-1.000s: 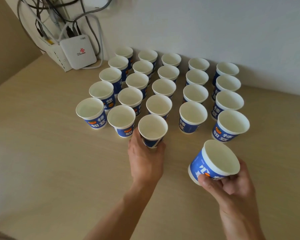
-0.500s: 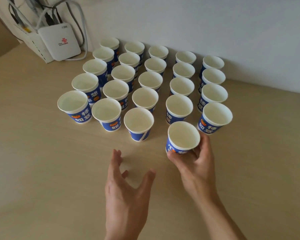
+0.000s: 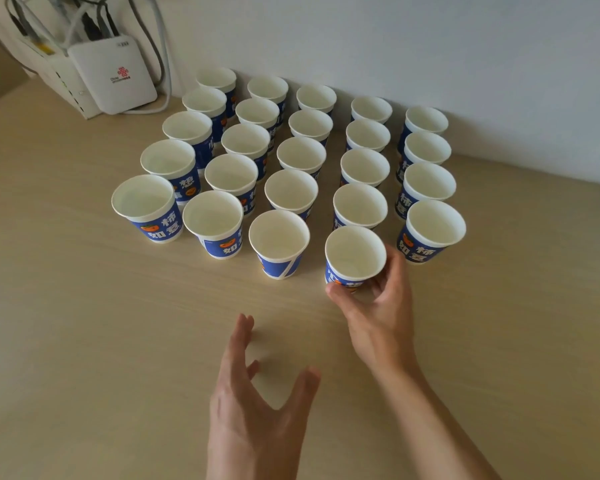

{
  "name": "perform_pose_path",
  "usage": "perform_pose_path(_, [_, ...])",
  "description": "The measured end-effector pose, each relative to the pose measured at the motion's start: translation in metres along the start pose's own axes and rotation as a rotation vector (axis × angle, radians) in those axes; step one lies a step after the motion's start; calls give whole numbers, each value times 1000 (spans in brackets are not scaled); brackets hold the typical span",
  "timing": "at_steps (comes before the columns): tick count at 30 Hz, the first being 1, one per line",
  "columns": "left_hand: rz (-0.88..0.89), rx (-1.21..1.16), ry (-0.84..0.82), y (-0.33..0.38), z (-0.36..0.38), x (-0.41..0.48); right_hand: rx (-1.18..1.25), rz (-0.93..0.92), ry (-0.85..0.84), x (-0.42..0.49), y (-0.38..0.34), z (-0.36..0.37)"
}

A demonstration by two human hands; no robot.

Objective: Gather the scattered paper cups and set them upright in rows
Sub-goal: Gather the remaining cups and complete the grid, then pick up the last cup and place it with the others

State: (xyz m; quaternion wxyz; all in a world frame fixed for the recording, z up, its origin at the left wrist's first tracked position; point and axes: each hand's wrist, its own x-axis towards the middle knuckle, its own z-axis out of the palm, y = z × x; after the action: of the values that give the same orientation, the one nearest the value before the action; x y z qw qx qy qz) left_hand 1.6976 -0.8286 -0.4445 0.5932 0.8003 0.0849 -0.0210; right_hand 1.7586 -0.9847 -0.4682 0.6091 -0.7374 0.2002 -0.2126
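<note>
Paper cup [image 3: 355,258] gripped by right hand [image 3: 381,306], left hand [image 3: 253,410] spread empty

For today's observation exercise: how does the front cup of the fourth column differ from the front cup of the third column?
The fourth-column cup is gripped by the right hand; the third-column cup stands free, with the left hand open well short of it. The fourth-column cup shows characters and an orange fruit print; the third-column cup shows mostly a white diagonal stripe. Both are upright, empty, blue with white interiors.
</note>
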Motion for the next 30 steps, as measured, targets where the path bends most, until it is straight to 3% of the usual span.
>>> perform_pose_path(11, [-42, 88, -50, -3, -9, 3, 22, 11, 11, -9, 8, -11])
perform_pose_path(16, [-77, 155, -78, 17, -14, 2, 58, 175, 47, -44, -13, -34])
perform_pose_path(23, [-81, 187, -132, 83, -39, -38, 186, 424, 112, -109, -88, -113])
perform_pose_path(30, [-92, 103, -221, 166, -19, -124, 286, 390, 258, -155, -162, -220])
